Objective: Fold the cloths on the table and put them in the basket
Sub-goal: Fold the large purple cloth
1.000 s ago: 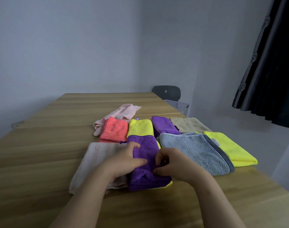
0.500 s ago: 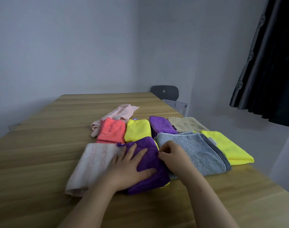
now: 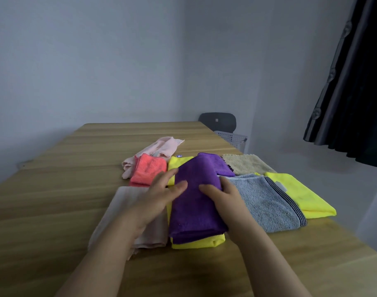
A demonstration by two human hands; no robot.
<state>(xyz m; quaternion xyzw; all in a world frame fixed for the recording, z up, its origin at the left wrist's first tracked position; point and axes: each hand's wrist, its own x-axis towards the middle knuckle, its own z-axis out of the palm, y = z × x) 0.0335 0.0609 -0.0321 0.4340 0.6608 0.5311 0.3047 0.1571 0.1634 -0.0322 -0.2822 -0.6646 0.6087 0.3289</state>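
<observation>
Wooden table (image 3: 54, 200) under bare grey walls, spread with cloths in a loose row. Near the middle, folded purple cloth (image 3: 196, 206) stacked on a yellow cloth (image 3: 200, 243), probably for squaring up before the lift. Left hand (image 3: 161, 194) at its left edge, fingers straight and spread. Right hand (image 3: 224, 198) curled round its right edge, thumb on top. Off the far right corner, white slotted basket (image 3: 232, 138), contents hidden from here

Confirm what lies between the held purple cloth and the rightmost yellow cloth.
The grey striped towel, flat on the table, right of the purple cloth; head view.
</observation>
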